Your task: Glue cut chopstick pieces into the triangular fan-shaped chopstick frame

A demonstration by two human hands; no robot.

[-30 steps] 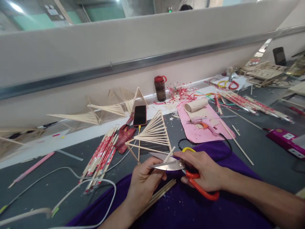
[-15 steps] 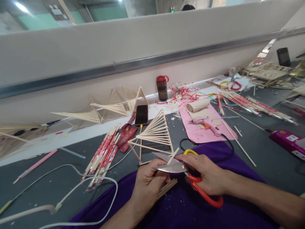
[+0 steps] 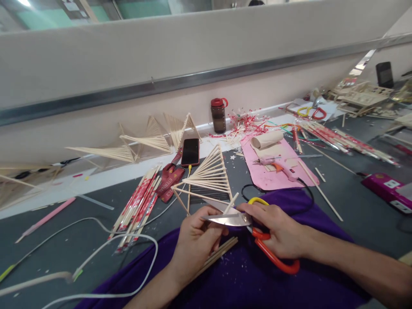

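Note:
My right hand (image 3: pixel 273 225) is closed round the red and yellow handles of a pair of scissors (image 3: pixel 231 219). A short wooden stick (image 3: pixel 231 202) stands tilted between the parted blades. Its lower end runs into my left hand (image 3: pixel 198 236), whose fingers are pinched round it. Several more sticks (image 3: pixel 220 253) show below that hand, above the purple cloth; whether the hand grips them too is hidden. Just beyond the blades is a triangular frame of fanned wooden sticks (image 3: pixel 209 178).
Bundled chopsticks in red-printed wrappers (image 3: pixel 137 206) and a white cable (image 3: pixel 156 253) lie left. A glue gun (image 3: pixel 278 165) rests on a pink sheet (image 3: pixel 257 176). Behind stand a phone (image 3: pixel 190 152), a bottle (image 3: pixel 218 116) and stick models (image 3: pixel 151 141). A purple power strip (image 3: pixel 388 189) is right.
The view has tilted down slightly, so the background sits higher. Both hands keep their grips, and the stick is still between the scissor blades. More of the lower sticks shows now.

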